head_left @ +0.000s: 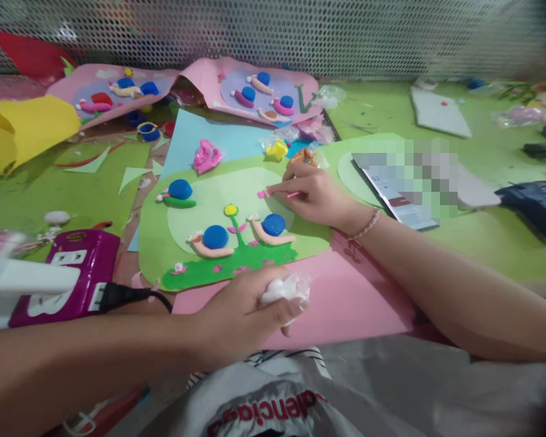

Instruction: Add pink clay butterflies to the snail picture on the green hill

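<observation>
My left hand is closed around a lump of white modelling clay in clear plastic wrap, low over the front of the picture. My right hand is closed on a thin pink stick, part of which shows between the fingers. Its fingertips touch the paper beside a small pink clay piece. Under them lies a green paper picture bearing blue-shelled clay snails, a yellow-centred flower and a dark green grass strip.
Pink, yellow and orange clay lumps lie behind the picture. A phone and glue gun are right; a purple power strip is left. Two pink snail pictures stand near the mesh panel.
</observation>
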{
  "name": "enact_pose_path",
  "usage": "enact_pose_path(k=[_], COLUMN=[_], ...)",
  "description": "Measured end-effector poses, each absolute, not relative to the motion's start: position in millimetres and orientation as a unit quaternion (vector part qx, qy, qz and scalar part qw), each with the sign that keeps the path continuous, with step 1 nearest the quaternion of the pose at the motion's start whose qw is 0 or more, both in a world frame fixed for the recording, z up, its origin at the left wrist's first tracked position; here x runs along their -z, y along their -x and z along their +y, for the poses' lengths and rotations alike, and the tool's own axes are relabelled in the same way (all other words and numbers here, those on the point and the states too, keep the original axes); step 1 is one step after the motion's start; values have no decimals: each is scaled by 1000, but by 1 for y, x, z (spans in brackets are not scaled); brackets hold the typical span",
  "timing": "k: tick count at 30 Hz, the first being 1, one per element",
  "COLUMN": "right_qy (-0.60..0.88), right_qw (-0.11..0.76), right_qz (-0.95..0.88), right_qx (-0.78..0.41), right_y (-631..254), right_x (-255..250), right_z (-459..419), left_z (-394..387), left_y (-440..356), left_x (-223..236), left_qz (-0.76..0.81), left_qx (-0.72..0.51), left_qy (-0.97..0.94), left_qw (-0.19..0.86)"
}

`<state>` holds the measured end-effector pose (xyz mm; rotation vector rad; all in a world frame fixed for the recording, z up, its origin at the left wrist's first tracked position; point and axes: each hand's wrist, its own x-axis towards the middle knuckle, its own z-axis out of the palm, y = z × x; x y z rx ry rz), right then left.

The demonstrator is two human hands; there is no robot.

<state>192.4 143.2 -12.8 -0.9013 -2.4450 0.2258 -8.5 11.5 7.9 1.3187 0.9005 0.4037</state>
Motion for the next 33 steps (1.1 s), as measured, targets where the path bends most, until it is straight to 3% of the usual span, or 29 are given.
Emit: enact_pose_path(k=[13, 20, 23, 26, 29, 33], right_qy=[342, 325, 302, 224, 107, 66], right_qw=[257, 327, 383, 403, 320, 257], right_qz=[-899, -885, -867, -857, -876, -898], right_qx=[-94, -62, -101, -229, -345, -352], right_y=[-192, -197, -197, -194, -189, -187], right_x=[15, 7, -14, -34, -44, -40], right_z=[145, 145, 127, 103, 87, 84], left_z=[11, 12, 10, 9, 11, 13], left_y=[8, 9, 9, 9, 8, 6], left_x=[-8, -6, -4, -3, -3, -6], left_qz=[388, 390, 401, 414, 426, 415], left_qx=[-198, -186, -195, -205, -202, -209], left_qy=[-583, -564, -535, -515, -508, -517], left_qw=[686, 703, 718, 723, 721, 719])
